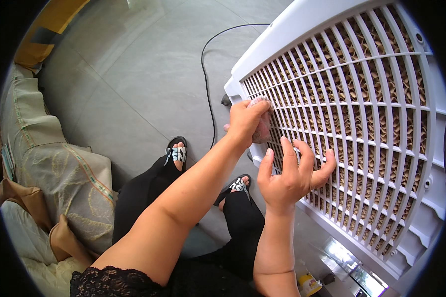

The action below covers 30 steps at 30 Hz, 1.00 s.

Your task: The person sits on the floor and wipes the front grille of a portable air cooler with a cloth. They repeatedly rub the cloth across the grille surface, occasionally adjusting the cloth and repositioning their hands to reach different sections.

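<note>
A white slatted grille (334, 96), with a brown honeycomb-like pad (369, 143) behind its bars, fills the right side. It belongs to a tall white appliance (277, 34) that looks like an air cooler. My left hand (244, 123) is closed around a pinkish cloth (263, 127), pressed at the grille's lower left edge. Lower and to the right, my right hand (290, 180) has its fingers spread and holds nothing. Its fingertips are close to the bars; whether they touch them I cannot tell.
A black cable (204, 69) curves over the grey tiled floor (124, 74). On the left stands a sofa or chair under a patterned beige cover (84, 183). My sandalled feet (177, 152) are below my arms. A yellow-and-white container (308, 285) shows at the bottom.
</note>
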Tool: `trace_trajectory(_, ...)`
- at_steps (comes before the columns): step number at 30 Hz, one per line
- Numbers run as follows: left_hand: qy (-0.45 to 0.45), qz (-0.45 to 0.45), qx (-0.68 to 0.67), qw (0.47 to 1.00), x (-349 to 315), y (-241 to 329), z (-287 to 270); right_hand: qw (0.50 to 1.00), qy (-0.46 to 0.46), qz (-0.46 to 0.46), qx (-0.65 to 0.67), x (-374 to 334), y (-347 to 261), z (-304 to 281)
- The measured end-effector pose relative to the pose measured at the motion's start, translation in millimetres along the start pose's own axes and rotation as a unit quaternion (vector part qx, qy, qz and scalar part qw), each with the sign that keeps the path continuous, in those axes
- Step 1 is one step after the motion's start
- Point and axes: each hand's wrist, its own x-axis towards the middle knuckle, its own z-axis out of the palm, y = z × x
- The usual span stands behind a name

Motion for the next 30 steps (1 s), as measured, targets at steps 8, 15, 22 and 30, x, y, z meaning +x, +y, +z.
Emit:
trace_trajectory(8,-0.007,0.085,-0.075,0.994,2,19,9,1.0,0.0,-0.001,-0.003,0,0,1)
trace_trajectory(15,0.043,0.074,0.113,0.99,-13,12,15,1.0,0.004,0.007,-0.003,-1,1,1)
trace_trajectory(22,0.063,0.12,0.144,0.98,-12,1,17,1.0,-0.003,0.001,-0.006,-2,2,1)
trace_trajectory(30,0.041,0.084,0.065,0.994,-3,14,15,1.0,0.003,0.003,0.003,-1,0,-1)
